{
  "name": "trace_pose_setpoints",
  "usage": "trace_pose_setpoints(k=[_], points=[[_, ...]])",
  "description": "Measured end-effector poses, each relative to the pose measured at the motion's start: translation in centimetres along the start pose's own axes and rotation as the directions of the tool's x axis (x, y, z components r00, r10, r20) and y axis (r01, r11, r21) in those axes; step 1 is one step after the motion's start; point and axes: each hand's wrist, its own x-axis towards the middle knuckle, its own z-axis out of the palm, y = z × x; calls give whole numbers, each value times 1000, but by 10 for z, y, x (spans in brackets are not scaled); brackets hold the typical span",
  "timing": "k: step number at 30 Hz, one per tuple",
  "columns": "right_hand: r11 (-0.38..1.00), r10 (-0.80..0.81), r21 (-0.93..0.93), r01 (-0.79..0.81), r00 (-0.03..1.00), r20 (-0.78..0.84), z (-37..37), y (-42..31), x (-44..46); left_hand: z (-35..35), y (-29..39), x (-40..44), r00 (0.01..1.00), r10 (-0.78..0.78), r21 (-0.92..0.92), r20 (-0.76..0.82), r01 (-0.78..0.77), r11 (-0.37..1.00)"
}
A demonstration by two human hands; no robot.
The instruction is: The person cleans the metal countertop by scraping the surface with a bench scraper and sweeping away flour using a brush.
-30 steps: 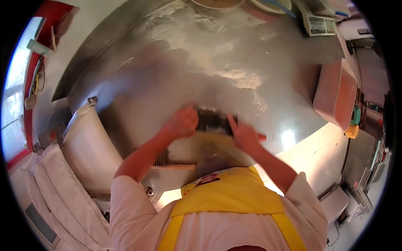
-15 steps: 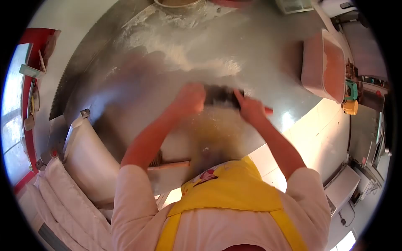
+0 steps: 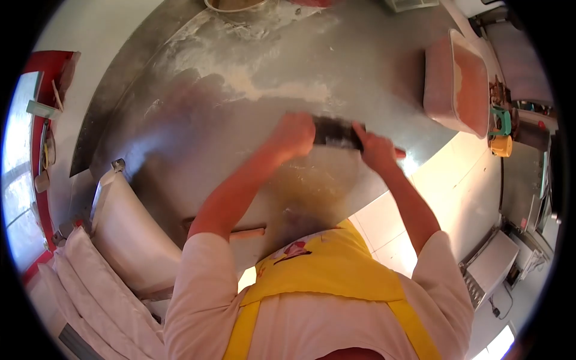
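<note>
A dark, broad-bladed cleaver with a red handle is held crosswise just over or on the metal worktop; I cannot tell whether its edge touches. My right hand grips it at the handle end, with a finger stretched along the blade. At the other end my left hand is closed around the end of the blade. White flour is smeared over the worktop beyond my hands. A yellowish patch lies between my arms and the apron.
A pinkish plastic tub stands at the right edge. At the back are a round bowl and part of a clear container. By my left elbow lies a wooden-handled tool. A pale board-like panel leans at the left.
Both hands have moved right together with the cleaver, still gripping its two ends. The whole view has shifted a little, and the blade looks less blurred.
</note>
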Motion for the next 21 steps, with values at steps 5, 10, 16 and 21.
trace_pose_setpoints(k=[5, 10, 16, 21], points=[[958, -287, -92, 272, 923, -256, 63, -42, -95, 53, 29, -92, 949, 115, 147, -294, -74, 986], [986, -164, -7, 164, 984, -70, -2, -58, 32, -3, -17, -75, 984, -92, 109, -151, 109, 988], [867, -492, -201, 457, 850, -190, 64, -95, -70, 72, 55, -203, 968, -128, 188, -215, 170, 967], [963, -270, 79, 259, 920, 283, -15, -157, 36, 22, -61, -175, 904, -278, 43, -324, 307, 951]])
